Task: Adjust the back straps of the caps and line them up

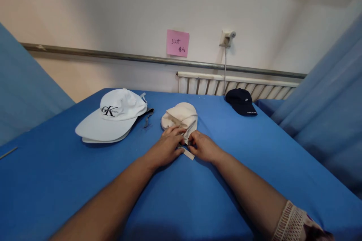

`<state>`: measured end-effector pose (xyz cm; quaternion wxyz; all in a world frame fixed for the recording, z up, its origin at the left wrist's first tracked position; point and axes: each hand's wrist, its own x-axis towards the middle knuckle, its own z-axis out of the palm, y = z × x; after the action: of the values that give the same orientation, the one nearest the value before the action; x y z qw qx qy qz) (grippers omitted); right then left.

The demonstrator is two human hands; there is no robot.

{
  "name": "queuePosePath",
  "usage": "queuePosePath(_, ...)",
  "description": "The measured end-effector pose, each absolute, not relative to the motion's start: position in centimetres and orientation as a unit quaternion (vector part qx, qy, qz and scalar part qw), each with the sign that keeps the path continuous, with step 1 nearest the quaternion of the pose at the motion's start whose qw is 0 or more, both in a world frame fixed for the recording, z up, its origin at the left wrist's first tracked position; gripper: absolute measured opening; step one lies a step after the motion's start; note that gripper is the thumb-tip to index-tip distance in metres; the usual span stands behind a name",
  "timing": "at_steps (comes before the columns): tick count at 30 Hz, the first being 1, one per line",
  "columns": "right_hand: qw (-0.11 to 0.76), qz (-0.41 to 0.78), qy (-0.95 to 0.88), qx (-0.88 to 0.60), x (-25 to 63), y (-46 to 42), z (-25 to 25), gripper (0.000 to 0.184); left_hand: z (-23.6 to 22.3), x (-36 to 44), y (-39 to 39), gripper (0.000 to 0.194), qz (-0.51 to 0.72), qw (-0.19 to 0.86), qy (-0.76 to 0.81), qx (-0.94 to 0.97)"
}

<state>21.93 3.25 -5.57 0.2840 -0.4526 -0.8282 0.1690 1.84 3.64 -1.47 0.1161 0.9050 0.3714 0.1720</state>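
Note:
A beige cap [181,117] lies upside-down or folded on the blue table cover [181,196], its back facing me. My left hand [168,145] rests on the cap's near edge with fingers curled over the fabric. My right hand [204,146] pinches the cap's beige strap [187,153], which sticks out toward me between both hands. The hands almost touch each other at the strap.
A white cap with black letters [113,119] sits stacked on another white brim at the left. A dark navy cap [242,101] lies at the far right, near a radiator [234,84]. Blue curtains [328,105] flank both sides. A pink note [177,43] hangs on the wall.

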Motion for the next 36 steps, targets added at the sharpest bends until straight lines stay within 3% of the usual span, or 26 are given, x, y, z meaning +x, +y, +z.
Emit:
queuePosePath(9,0.252,0.121,-0.842,-0.462,22.7,2.7,-4.4,0.011,-1.9,2.0,3.4,0.025,0.16,0.097,0.358,0.915)
queuePosePath(22,0.225,0.103,-0.841,-0.481,22.8,2.0,-4.0,0.011,-1.8,2.6,2.7,0.007,0.139,0.091,0.357,0.919)
queuePosePath(25,0.214,0.1,-0.846,-0.478,22.9,2.1,-4.3,0.011,-1.7,2.7,2.5,0.001,0.157,0.113,0.35,0.917)
queuePosePath(36,0.186,0.089,-0.857,-0.472,23.5,2.5,-4.3,0.01,-1.0,2.6,3.6,0.015,0.31,0.209,0.46,0.805)
